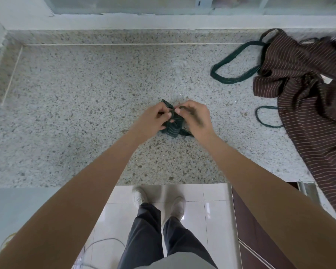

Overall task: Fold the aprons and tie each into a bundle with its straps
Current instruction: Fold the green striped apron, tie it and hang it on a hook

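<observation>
A small dark green striped apron bundle (173, 127) rests on the speckled stone counter (85, 105), in the middle. My left hand (155, 119) grips its left side with the fingers pinched on the cloth. My right hand (195, 116) pinches a green strap at the top of the bundle; it is blurred by motion. A strap end trails out under the right hand. A brown striped apron (306, 105) lies crumpled at the right, partly hanging over the counter's front edge. Green straps (233, 63) of another apron loop out from under it.
The counter ends in a raised stone ledge and a window frame (163, 18) at the back. A white wall bounds the left. Below the front edge are white floor tiles, my legs and shoes (159, 202), a brown cabinet door (256, 230) and a cable.
</observation>
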A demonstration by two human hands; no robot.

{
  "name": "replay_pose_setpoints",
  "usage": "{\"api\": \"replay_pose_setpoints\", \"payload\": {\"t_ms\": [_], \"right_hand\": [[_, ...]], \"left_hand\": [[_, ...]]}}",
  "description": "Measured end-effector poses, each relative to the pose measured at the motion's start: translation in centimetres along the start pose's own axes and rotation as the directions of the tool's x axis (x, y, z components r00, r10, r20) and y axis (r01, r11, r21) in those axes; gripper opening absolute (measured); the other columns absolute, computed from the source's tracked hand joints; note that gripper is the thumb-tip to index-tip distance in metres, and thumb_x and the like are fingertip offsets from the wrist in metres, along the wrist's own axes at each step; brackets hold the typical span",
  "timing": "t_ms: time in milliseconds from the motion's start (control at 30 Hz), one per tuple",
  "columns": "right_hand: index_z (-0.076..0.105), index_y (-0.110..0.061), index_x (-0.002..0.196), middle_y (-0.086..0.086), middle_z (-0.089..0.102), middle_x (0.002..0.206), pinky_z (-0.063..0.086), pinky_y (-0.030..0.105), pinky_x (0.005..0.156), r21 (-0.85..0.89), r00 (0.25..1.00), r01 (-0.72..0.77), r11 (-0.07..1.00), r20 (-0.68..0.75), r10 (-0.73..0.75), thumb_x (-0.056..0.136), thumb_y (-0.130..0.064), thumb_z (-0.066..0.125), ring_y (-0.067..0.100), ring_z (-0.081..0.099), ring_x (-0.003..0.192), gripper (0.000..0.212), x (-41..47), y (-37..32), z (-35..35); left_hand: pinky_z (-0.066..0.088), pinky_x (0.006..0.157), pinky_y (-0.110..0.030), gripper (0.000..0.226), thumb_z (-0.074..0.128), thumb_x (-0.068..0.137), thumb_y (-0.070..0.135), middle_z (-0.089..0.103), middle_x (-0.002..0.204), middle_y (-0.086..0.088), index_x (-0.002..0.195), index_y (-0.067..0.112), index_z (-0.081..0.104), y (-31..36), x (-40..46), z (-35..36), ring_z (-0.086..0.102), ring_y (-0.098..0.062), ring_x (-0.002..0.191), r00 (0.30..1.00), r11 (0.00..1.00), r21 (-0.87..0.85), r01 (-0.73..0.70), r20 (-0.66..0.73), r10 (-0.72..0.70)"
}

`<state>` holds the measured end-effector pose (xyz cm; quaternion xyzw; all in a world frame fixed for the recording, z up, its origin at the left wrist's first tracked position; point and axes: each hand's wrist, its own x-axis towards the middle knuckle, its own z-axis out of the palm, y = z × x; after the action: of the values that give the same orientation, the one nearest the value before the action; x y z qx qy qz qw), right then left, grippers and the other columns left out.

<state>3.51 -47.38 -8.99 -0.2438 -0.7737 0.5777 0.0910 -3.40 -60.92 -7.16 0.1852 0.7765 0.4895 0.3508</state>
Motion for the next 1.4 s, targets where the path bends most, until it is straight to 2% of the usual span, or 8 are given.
{"api": "replay_pose_setpoints", "payload": {"t_ms": [133, 333, 533, 733, 900, 1100, 1267, 1400], "right_hand": [[0.050, -0.012, 0.070, 0.021, 0.070, 0.099, 0.051, 0.055, 0.080, 0.059, 0.974, -0.226, 0.972, 0.032, 0.224, 0.089, -0.013, 0.062, 0.042, 0.065, 0.092, 0.023, 0.7, 0.4, 0.0], [0.042, -0.015, 0.076, 0.008, 0.068, 0.107, 0.052, 0.026, 0.066, 0.057, 0.945, -0.316, 0.947, 0.108, 0.309, 0.096, -0.007, 0.049, 0.018, 0.063, 0.092, 0.023, 0.9, -1.0, -0.2], [0.048, -0.011, 0.087, 0.016, 0.065, 0.112, 0.058, 0.033, 0.074, 0.076, 0.914, -0.404, 0.911, 0.061, 0.400, 0.096, -0.006, 0.049, 0.022, 0.066, 0.089, 0.010, 0.6, -0.5, -0.5], [0.048, -0.006, 0.096, 0.016, 0.061, 0.113, 0.058, 0.027, 0.066, 0.190, 0.861, -0.496, 0.847, -0.018, 0.508, 0.096, 0.000, 0.047, 0.025, 0.068, 0.096, 0.006, -0.1, -0.4, -1.1], [0.049, -0.004, 0.094, 0.018, 0.067, 0.101, 0.054, 0.017, 0.052, 0.198, 0.854, -0.508, 0.838, -0.010, 0.520, 0.095, -0.002, 0.050, 0.016, 0.068, 0.075, 0.002, -0.6, -0.7, -1.6], [0.040, -0.019, 0.085, 0.006, 0.061, 0.072, 0.053, 0.023, 0.061, 0.125, 0.964, -0.267, 0.956, 0.017, 0.267, 0.085, -0.007, 0.067, 0.011, 0.064, 0.058, 0.029, -0.8, -1.5, -1.1], [0.069, -0.010, 0.090, -0.007, 0.059, 0.064, 0.044, 0.019, 0.068, -0.115, 0.993, -0.045, 0.992, 0.100, 0.057, 0.087, -0.009, 0.064, 0.001, 0.052, 0.059, 0.006, -0.7, -1.8, 0.3], [0.073, -0.013, 0.096, 0.017, 0.069, 0.079, 0.035, 0.025, 0.057, -0.228, 0.973, 0.014, 0.973, 0.227, 0.039, 0.092, -0.011, 0.056, 0.015, 0.043, 0.055, 0.018, -1.5, -1.8, 0.2]], "left_hand": [[0.052, 0.080, -0.025, 0.024, 0.036, 0.101, 0.015, 0.059, 0.094, 0.001, 0.078, 0.016, 0.040, 0.1, -0.5, 0.6, 0.065, -0.004, 0.089, 0.996, 0.992, -0.110, 0.065, -0.055, -0.071], [0.055, 0.083, -0.034, 0.027, 0.042, 0.099, 0.013, 0.064, 0.092, -0.002, 0.072, 0.013, 0.041, 0.0, -0.8, 0.6, 0.069, -0.014, 0.085, 0.961, 0.893, -0.420, 0.161, -0.139, -0.239], [0.055, 0.084, -0.034, 0.027, 0.045, 0.098, 0.011, 0.066, 0.098, -0.010, 0.071, 0.011, 0.044, -0.1, -0.9, 0.6, 0.069, -0.016, 0.091, 0.952, 0.880, -0.440, 0.179, -0.149, -0.268], [0.047, 0.089, -0.049, 0.029, 0.050, 0.096, 0.019, 0.050, 0.085, -0.011, 0.068, 0.013, 0.044, -1.3, -1.1, 0.3, 0.050, -0.020, 0.084, 0.943, 0.986, -0.061, 0.152, -0.291, -0.163], [0.049, 0.086, -0.050, 0.026, 0.045, 0.098, 0.018, 0.061, 0.090, -0.005, 0.072, 0.012, 0.044, -1.5, -1.5, 0.3, 0.056, -0.021, 0.090, 0.934, 0.984, -0.041, 0.172, -0.311, -0.176], [0.053, 0.076, -0.045, 0.017, 0.043, 0.099, 0.025, 0.066, 0.092, -0.013, 0.087, 0.013, 0.046, -1.0, -1.8, -0.4, 0.063, -0.033, 0.082, 0.981, 0.963, 0.267, 0.039, -0.193, 0.014], [0.032, 0.056, -0.023, 0.011, 0.043, 0.099, 0.021, 0.062, 0.087, -0.019, 0.092, 0.014, 0.047, 0.1, -1.7, -0.4, 0.045, -0.017, 0.063, 0.992, 0.873, 0.476, -0.102, -0.015, 0.125], [0.043, 0.062, -0.031, 0.015, 0.052, 0.096, 0.019, 0.065, 0.079, -0.006, 0.091, 0.008, 0.060, 0.4, -1.4, -1.1, 0.056, -0.021, 0.064, 0.980, 0.862, 0.476, -0.177, 0.004, 0.199]]}}
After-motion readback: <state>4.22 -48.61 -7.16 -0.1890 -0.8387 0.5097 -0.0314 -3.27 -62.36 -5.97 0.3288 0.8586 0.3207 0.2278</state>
